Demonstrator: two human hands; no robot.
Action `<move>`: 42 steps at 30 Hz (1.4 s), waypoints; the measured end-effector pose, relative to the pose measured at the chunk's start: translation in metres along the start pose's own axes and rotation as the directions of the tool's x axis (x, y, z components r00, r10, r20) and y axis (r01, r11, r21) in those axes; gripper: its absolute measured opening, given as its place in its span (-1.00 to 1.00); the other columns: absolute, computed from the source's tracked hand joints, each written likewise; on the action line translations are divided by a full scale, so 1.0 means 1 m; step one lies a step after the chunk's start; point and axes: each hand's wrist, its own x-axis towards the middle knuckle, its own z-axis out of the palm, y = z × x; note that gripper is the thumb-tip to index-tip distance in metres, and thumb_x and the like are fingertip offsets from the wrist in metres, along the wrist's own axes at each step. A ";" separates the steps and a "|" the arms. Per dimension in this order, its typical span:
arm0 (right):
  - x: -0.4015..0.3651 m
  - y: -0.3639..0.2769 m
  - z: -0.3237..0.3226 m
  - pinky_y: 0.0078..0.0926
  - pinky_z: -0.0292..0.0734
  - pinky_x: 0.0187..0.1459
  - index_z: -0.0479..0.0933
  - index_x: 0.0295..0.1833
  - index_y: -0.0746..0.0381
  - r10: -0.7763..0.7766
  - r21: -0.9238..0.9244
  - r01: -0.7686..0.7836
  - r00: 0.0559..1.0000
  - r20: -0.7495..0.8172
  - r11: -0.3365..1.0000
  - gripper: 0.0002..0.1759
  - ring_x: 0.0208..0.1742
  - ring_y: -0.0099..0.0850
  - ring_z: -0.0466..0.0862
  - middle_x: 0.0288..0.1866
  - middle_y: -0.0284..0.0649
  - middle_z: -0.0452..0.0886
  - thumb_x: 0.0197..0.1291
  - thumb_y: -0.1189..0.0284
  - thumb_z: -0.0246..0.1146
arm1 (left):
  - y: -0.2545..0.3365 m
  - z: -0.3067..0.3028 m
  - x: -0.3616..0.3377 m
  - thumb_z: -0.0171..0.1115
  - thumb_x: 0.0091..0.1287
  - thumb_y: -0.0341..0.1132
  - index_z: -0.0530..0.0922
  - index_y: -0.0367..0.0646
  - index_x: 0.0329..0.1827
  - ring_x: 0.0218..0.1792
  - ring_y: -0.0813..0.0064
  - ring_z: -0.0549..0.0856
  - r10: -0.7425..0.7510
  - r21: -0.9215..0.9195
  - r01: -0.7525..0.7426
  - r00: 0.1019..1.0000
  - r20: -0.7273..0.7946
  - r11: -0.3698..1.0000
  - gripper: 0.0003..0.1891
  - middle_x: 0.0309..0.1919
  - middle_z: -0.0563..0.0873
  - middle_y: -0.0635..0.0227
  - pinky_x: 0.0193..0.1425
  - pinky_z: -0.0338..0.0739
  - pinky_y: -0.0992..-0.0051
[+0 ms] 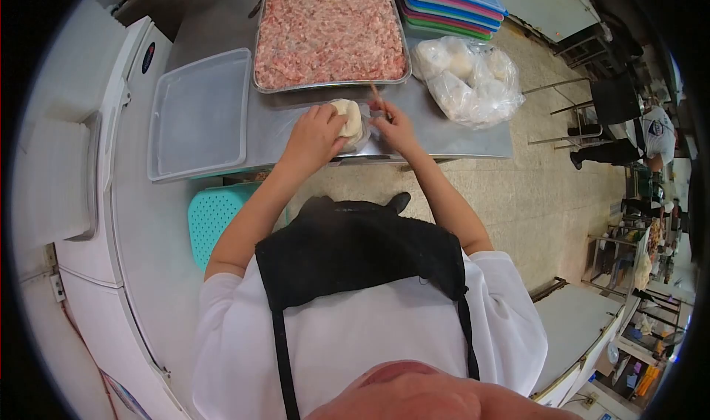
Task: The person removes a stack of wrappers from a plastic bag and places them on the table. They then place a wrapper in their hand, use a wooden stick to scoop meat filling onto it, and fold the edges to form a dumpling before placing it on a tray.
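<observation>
My left hand point(312, 135) is closed around the side of a pale, round stack of dough wrappers point(348, 114) near the table's front edge. Clear plastic lies under and around the dough. Just right of it, my right hand point(396, 128) grips a thin brown stick point(376, 93), its upper end pointing toward the tray; its lower part is hidden by my fingers. Behind both hands stands a large metal tray point(333, 87) filled with pink ground meat point(329, 28).
A translucent plastic lid or shallow tray point(200, 113) lies left on the steel table point(473, 143). To the right sit a clear bag of white dough balls point(473, 80) and stacked coloured lids point(451, 6). A turquoise perforated basket point(214, 217) is below; another person point(654, 135) is far right.
</observation>
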 end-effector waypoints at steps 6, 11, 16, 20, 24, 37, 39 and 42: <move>0.005 -0.031 -0.017 -0.58 0.40 -0.24 0.56 0.06 0.23 -0.174 0.031 0.178 0.978 -0.113 0.983 -0.60 -0.30 -0.56 0.49 -0.13 -0.33 0.56 0.09 0.37 0.36 | -0.040 0.011 0.001 0.28 0.29 -0.27 0.60 -0.25 -0.01 -0.13 0.30 0.68 -0.397 -0.475 0.297 0.909 -0.126 0.828 -0.71 -0.11 0.67 0.29 -0.11 0.57 0.39; 0.003 -0.093 -0.003 -0.76 0.16 -0.47 0.53 0.11 0.25 -0.147 0.179 0.148 0.989 -0.019 0.973 -0.59 -0.47 -0.78 0.33 -0.27 -0.51 0.52 0.17 0.35 0.37 | -0.028 -0.011 0.011 0.15 0.45 -0.27 0.56 -0.26 0.07 -0.06 0.52 0.68 -0.626 -0.968 0.239 0.767 0.141 0.075 -0.73 -0.07 0.67 0.35 -0.01 0.61 0.47; 0.025 -0.112 -0.009 -0.66 0.47 -0.26 0.51 0.13 0.30 0.137 0.275 -0.186 0.972 0.189 0.943 -0.52 -0.25 -0.65 0.56 -0.12 -0.31 0.64 0.21 0.24 0.37 | 0.003 -0.010 0.017 0.11 0.47 -0.31 0.45 -0.27 0.19 -0.04 0.43 0.69 -0.476 -0.920 0.190 0.810 0.344 -0.342 -0.69 -0.05 0.66 0.24 0.08 0.62 0.41; 0.038 -0.096 -0.001 -0.45 0.41 -0.47 0.51 0.07 0.20 -0.239 -0.296 0.212 0.969 -0.059 0.931 -0.64 -0.45 -0.34 0.59 -0.36 -0.29 0.62 0.23 0.28 0.31 | 0.006 -0.005 0.018 0.01 0.47 0.02 0.34 -0.26 0.28 0.19 0.14 0.55 -0.442 -0.792 0.138 0.766 0.466 -0.595 -0.46 0.14 0.54 0.03 0.30 0.46 0.14; -0.009 -0.145 0.034 -0.21 0.59 -0.18 0.46 0.17 0.14 -0.421 -0.452 0.519 0.854 0.306 0.725 -0.62 -0.12 0.00 0.66 -0.17 -0.07 0.64 0.24 0.36 0.24 | -0.003 0.001 0.020 -0.21 0.39 0.36 0.16 -0.21 0.46 0.37 -0.10 0.34 -0.267 -0.668 0.108 0.860 0.434 -0.736 -0.15 0.40 0.29 -0.03 0.44 0.19 -0.11; 0.016 -0.125 0.028 -0.17 0.59 -0.15 0.53 0.17 0.01 -0.423 -0.509 0.520 0.854 0.303 0.685 -0.49 -0.10 -0.14 0.68 -0.15 -0.15 0.65 0.02 0.45 0.28 | -0.002 0.000 0.020 -0.30 0.34 0.44 0.15 -0.21 0.50 0.44 0.09 0.30 -0.142 -0.585 0.130 0.907 0.397 -0.800 -0.07 0.45 0.28 0.07 0.50 0.14 0.05; 0.040 -0.094 -0.001 -0.17 0.59 -0.14 0.50 0.21 0.03 -0.304 -0.539 0.346 0.938 0.168 0.768 -0.49 -0.16 -0.13 0.70 -0.16 -0.12 0.68 0.07 0.42 0.26 | 0.002 -0.008 0.015 -0.28 0.41 0.35 0.18 -0.23 0.48 0.41 0.14 0.35 -0.170 -0.700 0.202 0.890 0.423 -0.685 -0.15 0.41 0.34 0.08 0.49 0.19 0.11; 0.044 -0.118 -0.053 -0.22 0.57 -0.12 0.52 0.18 0.09 -0.241 -0.632 0.244 0.966 0.092 0.735 -0.59 -0.15 -0.14 0.70 -0.13 -0.06 0.70 0.18 0.40 0.22 | 0.002 -0.012 0.013 -0.05 0.47 0.10 0.38 -0.25 0.32 0.27 0.14 0.49 -0.249 -0.906 0.284 0.896 0.367 -0.315 -0.40 0.22 0.53 0.11 0.37 0.34 0.24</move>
